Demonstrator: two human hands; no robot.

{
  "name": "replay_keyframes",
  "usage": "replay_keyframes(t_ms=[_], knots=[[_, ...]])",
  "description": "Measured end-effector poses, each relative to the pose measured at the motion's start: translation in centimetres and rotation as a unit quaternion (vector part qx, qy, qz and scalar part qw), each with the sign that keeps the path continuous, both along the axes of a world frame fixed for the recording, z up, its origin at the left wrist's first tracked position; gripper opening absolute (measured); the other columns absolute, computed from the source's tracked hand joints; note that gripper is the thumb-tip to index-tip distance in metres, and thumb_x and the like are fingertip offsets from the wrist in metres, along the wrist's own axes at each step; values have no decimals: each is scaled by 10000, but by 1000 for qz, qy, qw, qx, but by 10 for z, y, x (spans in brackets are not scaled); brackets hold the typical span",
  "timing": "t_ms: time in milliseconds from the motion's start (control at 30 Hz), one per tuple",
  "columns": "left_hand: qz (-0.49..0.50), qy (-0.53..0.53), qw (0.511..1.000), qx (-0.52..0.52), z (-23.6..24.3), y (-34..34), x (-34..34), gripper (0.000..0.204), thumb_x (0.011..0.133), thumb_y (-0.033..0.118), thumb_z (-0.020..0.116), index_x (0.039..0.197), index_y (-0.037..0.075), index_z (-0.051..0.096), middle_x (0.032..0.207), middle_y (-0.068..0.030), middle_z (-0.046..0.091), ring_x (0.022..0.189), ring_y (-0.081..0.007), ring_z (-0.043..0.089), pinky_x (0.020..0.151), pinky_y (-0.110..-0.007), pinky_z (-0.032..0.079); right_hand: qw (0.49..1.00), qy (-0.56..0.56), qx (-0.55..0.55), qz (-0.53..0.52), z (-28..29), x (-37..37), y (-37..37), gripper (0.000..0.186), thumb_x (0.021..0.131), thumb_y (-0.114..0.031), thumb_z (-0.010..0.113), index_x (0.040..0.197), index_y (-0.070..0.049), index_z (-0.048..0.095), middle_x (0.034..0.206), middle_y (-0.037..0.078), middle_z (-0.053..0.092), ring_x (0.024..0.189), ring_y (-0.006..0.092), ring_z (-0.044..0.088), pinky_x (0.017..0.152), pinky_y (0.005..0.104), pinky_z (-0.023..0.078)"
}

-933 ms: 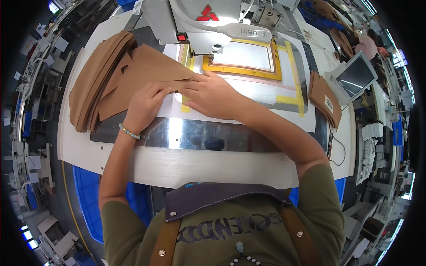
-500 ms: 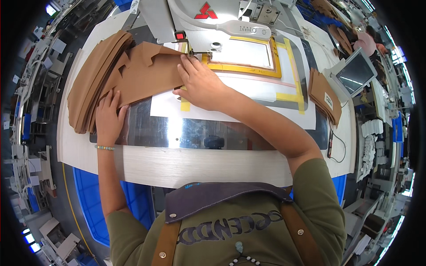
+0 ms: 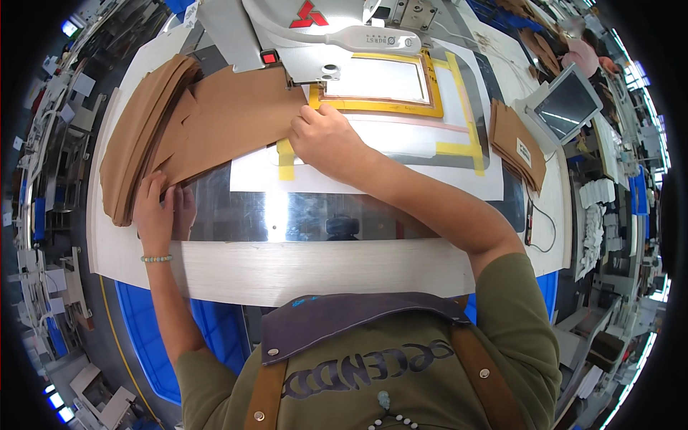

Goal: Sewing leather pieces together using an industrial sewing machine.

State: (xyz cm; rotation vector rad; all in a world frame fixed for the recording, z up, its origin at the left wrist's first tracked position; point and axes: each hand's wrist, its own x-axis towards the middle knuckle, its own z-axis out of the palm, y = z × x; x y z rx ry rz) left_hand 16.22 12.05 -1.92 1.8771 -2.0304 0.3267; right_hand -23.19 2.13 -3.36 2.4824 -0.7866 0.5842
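A brown fabric panel [image 3: 240,107] stretches from a folded stack of brown fabric pieces [image 3: 136,136] at the left to the sewing machine head [image 3: 315,61]. My right hand [image 3: 326,140] has its fingers curled together at the panel's right end, just below the machine head, gripping that edge. At the panel's lower left edge, beside the stack, my left hand [image 3: 154,211] pinches the fabric between thumb and fingers. Its fingertips are partly hidden by the cloth. A yellow-edged clamp frame [image 3: 436,97] lies right of my right hand.
White sheets with yellow tape [image 3: 459,149] cover part of the shiny metal plate [image 3: 251,215]. At the right stand a second brown stack [image 3: 517,147] and a tilted screen [image 3: 570,104]. A blue bin [image 3: 147,322] sits below the table's front edge.
My right fingers have gone from lying extended on the panel to curled at its edge. The panel has flattened out, its raised upper fold gone. My left hand has shifted slightly left and nearer.
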Motion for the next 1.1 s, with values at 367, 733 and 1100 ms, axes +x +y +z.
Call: replay_keyframes(t_ms=[367,733,1100], knots=[[-99,-3,995,-7,0,3,4,260,971,-23,645,1208,7,747,1143,-119,734,1033,-327,723,916,-402,576,999,-23,-35,17,16,-25,2,65,779,-138,742,788,-127,679,794,1,611,856,172,609,659,310,442],[-320,-54,944,-61,3,-95,-97,212,880,5,673,1089,-13,702,1061,-113,685,956,-300,675,825,-398,565,995,80,33,-45,40,-153,17,37,793,-99,703,801,-91,667,906,39,628,956,204,630,749,323,510],[-421,-83,902,-51,11,-136,-183,264,862,14,705,1123,-20,728,1031,-97,667,966,-280,670,843,-391,553,974,86,-5,-209,22,-252,15,71,779,-69,708,847,-90,707,919,30,640,939,203,653,737,343,536]])
